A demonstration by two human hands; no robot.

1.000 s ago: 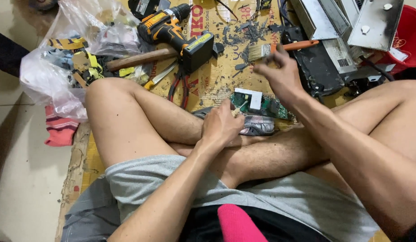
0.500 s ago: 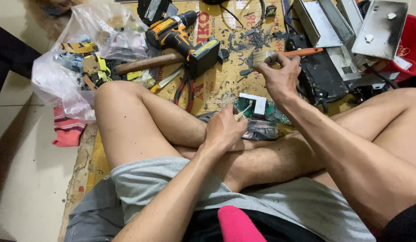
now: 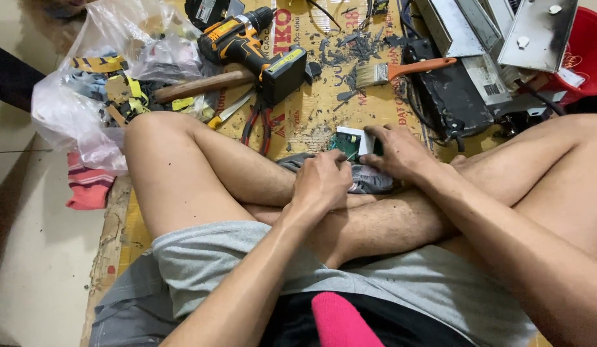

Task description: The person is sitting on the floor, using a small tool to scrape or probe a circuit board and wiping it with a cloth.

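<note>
I sit cross-legged on cardboard with a small green circuit board (image 3: 343,142) carrying a white part, lying on a grey cloth (image 3: 369,181) over my shins. My left hand (image 3: 321,183) is curled on the board's near edge and the cloth. The fingers of my right hand (image 3: 398,153) close over the board's right side. A paintbrush (image 3: 401,69) with an orange handle lies on the cardboard beyond my right hand, among dark debris.
A yellow and black cordless drill (image 3: 247,42), a wooden-handled hammer (image 3: 202,85) and red-handled pliers (image 3: 253,125) lie ahead on the left. A plastic bag (image 3: 73,109) sits far left, and a black device (image 3: 453,96), metal plates (image 3: 536,26) and a red bucket (image 3: 591,38) at the back right.
My right hand, which was up by the paintbrush, has let it go and come back down onto the circuit board. My left hand has stayed in place.
</note>
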